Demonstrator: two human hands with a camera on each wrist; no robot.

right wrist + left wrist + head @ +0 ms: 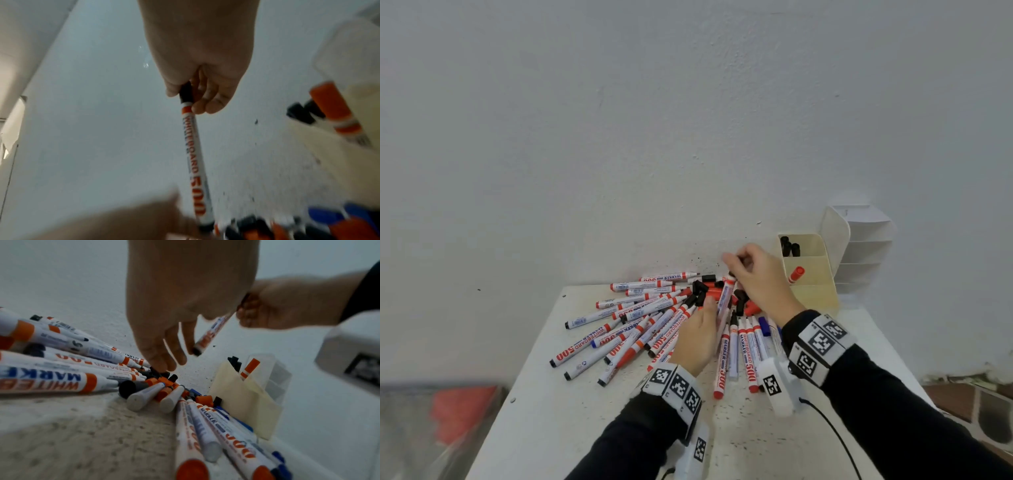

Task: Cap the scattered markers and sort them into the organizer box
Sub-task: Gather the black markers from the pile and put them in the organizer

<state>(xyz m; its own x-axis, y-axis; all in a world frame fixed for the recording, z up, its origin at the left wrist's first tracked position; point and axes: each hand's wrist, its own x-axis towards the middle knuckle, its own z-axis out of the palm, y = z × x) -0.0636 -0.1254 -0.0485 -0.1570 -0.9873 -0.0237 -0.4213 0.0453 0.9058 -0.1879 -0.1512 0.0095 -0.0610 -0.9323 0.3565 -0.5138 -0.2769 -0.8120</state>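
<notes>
The right hand [758, 277] has its fingers curled round the black-capped upper end of one whiteboard marker [194, 164], pinching it just where the black cap [186, 94] meets the red band. The marker hangs below the fist, its long axis steep but tilted, the capped end up inside the grip and the black tail end down and toward the person, over the pile of markers [640, 325] on the tabletop [544, 421].

The left hand [697, 334] sits just beside that lower end, nearer the person than the right hand. Its fingers [162, 356] are nearly straight and point down at the loose black and red caps [164, 381] beneath them; they hold nothing that shows, and whether the thumb touches the marker's barrel I cannot tell.

The organizer box [822, 291] stands to the right of the right hand and a little beyond it, against the wall. Its farther compartment holds black-capped markers [790, 246] standing upright, and the one in front holds a red-capped marker [796, 274] leaning toward the right hand.

To the left of the left hand the scattered markers fan out with their tips mostly toward the heap of caps; between the two wrists more lie with their long axes running away from the person.
</notes>
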